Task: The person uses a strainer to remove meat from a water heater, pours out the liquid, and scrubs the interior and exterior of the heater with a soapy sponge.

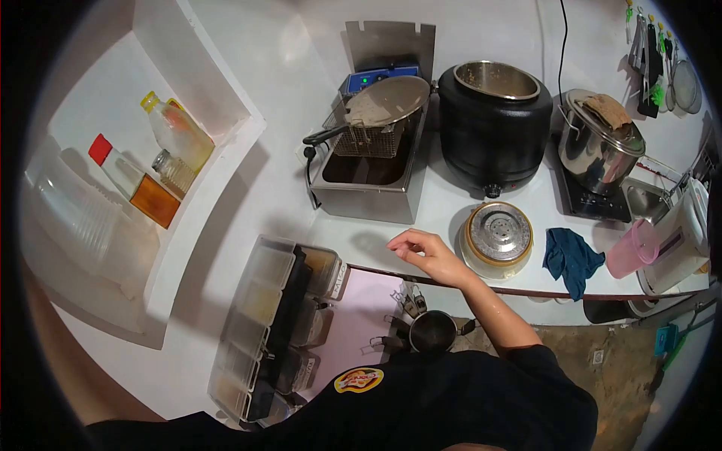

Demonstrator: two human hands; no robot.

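Note:
My right hand (423, 252) hovers over the front of the white counter, just in front of the deep fryer (368, 197). Its fingers are loosely bent and a little apart, with nothing visible in them. To the right of the hand, without contact, stands a round jar with a metal lid (500, 231). A wire fry basket (368, 141) hangs over the dark oil, and a round mesh skimmer (391, 101) with a black handle rests across it. My left arm (83, 353) reaches out past the left edge; its hand is out of sight.
Behind stand a black soup warmer (492, 128) and a steel pot (598, 154) on an induction cooker. A blue cloth (571, 259) and pink cup (632, 248) lie right. Lidded seasoning boxes (259, 308) stand below left; bottles (177, 131) fill a shelf. Pans hang under the counter edge.

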